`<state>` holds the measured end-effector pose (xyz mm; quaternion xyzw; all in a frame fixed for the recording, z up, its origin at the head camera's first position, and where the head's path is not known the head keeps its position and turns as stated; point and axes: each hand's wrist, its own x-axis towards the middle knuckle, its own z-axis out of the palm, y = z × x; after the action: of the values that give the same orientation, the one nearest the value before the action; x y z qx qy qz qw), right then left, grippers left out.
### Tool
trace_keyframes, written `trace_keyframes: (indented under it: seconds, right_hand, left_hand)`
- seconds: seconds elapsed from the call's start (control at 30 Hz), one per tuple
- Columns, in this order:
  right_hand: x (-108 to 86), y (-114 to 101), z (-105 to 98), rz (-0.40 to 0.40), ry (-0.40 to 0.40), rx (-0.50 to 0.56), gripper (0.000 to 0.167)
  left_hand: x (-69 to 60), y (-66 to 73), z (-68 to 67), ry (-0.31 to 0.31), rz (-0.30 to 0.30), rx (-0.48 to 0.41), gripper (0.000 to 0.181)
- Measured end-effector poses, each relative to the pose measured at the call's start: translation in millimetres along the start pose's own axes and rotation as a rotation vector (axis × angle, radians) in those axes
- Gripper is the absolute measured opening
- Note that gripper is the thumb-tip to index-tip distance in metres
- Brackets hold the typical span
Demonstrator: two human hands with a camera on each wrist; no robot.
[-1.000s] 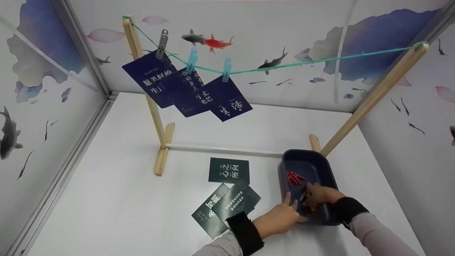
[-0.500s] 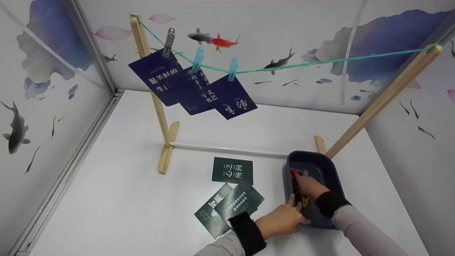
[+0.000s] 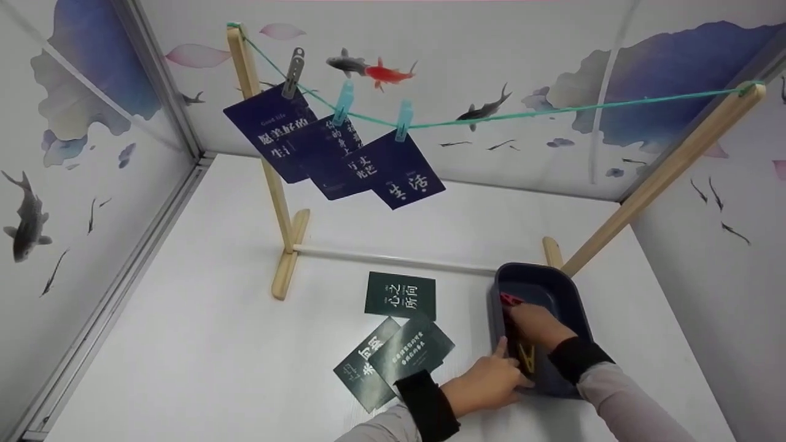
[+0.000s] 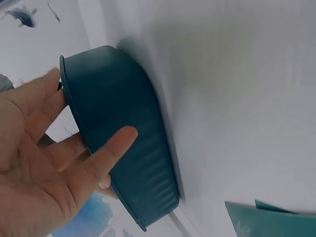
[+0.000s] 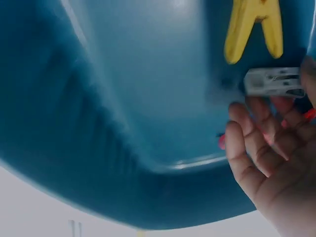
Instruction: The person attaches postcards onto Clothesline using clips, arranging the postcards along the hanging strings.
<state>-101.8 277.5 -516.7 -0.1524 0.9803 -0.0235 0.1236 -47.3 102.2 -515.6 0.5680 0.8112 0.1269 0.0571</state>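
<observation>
A dark blue plastic box (image 3: 574, 301) stands at the right on the white table. My left hand (image 3: 488, 380) holds its near left rim; in the left wrist view the thumb (image 4: 116, 148) lies on the outer wall and the fingers cross the rim. My right hand (image 3: 540, 325) reaches inside, by the left wall. The right wrist view has a grey clothespin (image 5: 271, 81) between its thumb and fingertips. A yellow clothespin (image 5: 241, 32) lies beside it. Red clothespins (image 3: 509, 299) are partly hidden by the right hand.
A green cord (image 3: 552, 112) spans two wooden posts (image 3: 663, 178). Three dark blue cards (image 3: 405, 172) hang from it, on one grey clothespin (image 3: 293, 73) and two light blue clothespins (image 3: 404, 120). Several dark green cards (image 3: 400, 294) lie left of the box.
My right hand has shifted inside the box, towards the red clothespins, and the yellow clothespin now shows. The left hand stays at the rim. The head view has shifted slightly.
</observation>
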Motion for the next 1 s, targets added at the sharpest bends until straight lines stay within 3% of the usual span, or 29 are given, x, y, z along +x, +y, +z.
trace_keyframes:
  seconds: [0.13, 0.23, 0.37, 0.5, 0.6, 0.73, 0.83, 1.0]
  right_hand:
    - [1.7, 5, -10, 0.012, 0.032, 0.085, 0.01]
    - [2.4, 8, -19, 0.005, 0.112, 0.11, 0.011]
    - [1.2, 10, -30, 0.004, 0.204, 0.192, 0.013]
    - [-4.8, 10, -34, -0.006, 0.305, 0.309, 0.02]
    - [-10.8, 8, -35, 0.036, 0.366, 0.365, 0.023]
    - [-15.4, 5, -37, 0.165, 0.424, 0.442, 0.035]
    - [-16.0, 1, -40, 0.219, 0.475, 0.493, 0.039]
    - [-18.3, -13, -46, 0.196, 0.552, 0.544, 0.034]
  left_hand:
    - [-2.9, -0.5, -1.5, 0.019, -0.092, -0.164, 0.034]
    - [-7.9, -6.1, -2.5, 0.089, -0.162, -0.275, 0.04]
    - [-24.0, -25.7, 1.5, 0.237, -0.275, -0.261, 0.048]
    - [-52.2, -56.3, 10.1, 0.325, -0.472, -0.219, 0.054]
    - [-74.3, -76.1, 14.6, 0.334, -0.61, -0.244, 0.059]
    - [-98.1, -90.5, 16.8, 0.307, -0.731, -0.306, 0.074]
    - [-109.5, -94.5, 16.2, 0.273, -0.795, -0.295, 0.089]
    - [-114.4, -99.2, 13.6, 0.206, -0.846, -0.235, 0.096]
